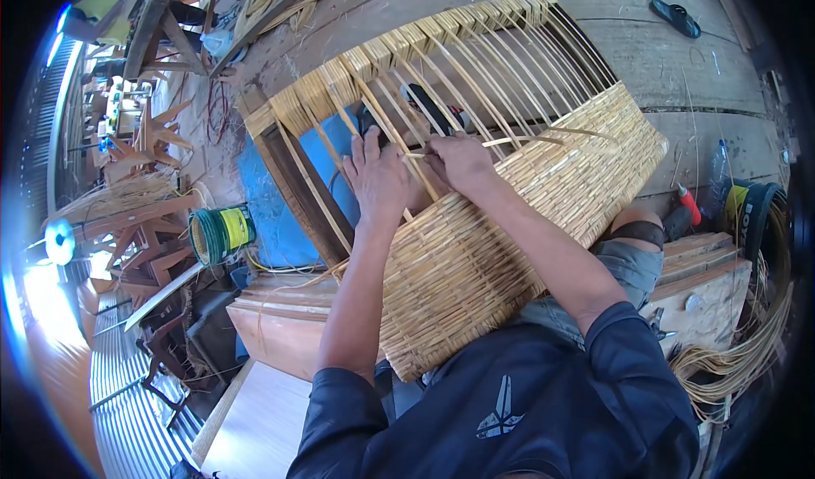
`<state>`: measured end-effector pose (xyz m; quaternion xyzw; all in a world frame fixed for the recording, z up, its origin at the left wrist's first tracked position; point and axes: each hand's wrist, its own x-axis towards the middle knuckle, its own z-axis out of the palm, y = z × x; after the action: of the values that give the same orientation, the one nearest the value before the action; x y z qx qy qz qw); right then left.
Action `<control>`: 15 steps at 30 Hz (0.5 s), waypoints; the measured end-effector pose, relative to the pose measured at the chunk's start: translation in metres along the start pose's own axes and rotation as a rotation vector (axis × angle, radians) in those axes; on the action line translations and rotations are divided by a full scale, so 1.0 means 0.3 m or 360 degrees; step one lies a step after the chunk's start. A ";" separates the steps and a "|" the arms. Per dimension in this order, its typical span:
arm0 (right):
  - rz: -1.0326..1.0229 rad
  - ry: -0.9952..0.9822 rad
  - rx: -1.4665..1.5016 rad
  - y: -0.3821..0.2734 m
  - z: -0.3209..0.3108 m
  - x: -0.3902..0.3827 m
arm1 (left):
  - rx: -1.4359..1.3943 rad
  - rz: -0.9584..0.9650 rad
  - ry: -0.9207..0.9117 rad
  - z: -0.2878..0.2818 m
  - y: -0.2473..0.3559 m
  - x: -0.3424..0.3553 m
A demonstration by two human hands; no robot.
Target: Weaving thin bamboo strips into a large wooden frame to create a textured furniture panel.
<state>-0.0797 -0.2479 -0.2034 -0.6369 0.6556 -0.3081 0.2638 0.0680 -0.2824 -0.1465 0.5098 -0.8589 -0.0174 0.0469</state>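
Note:
A woven rattan panel (475, 258) on a wooden frame (297, 192) lies slanted across my lap, its lower part closely woven. Bare rattan stakes (471, 76) run from the weave up to the wrapped far rail (407, 39). Among the stakes at the panel's left part, my right hand (463, 163) is closed on a thin rattan strand (503, 142). That strand's loose length trails right over the weave. Just left of it, my left hand (376, 180) rests against the stakes with its fingers stretched out and apart. Its palm side is hidden.
A green bucket with a yellow label (222, 231) stands at the left beside blue sheeting (276, 199). Stacked boards (284, 309) lie near my left side. To the right are a red-tipped tool (688, 206), a dark bucket (755, 216) and coiled rattan (730, 373). A sandal (676, 18) lies far right.

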 end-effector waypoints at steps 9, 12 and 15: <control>0.0145 -0.0233 -0.0338 0.000 0.072 0.025 | 0.0053 -0.0012 -0.0117 0.034 -0.014 0.000; -0.0054 -0.0099 0.0281 0.020 0.104 0.021 | -0.0042 -0.0039 -0.0133 -0.003 -0.032 -0.012; -0.0435 0.0252 0.0126 -0.051 0.035 0.016 | 0.0075 0.0041 -0.0181 -0.139 -0.054 -0.031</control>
<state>-0.0618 -0.2534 -0.1990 -0.6830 0.5689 -0.4159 0.1920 0.0907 -0.2814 -0.1068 0.4979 -0.8668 -0.0256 -0.0136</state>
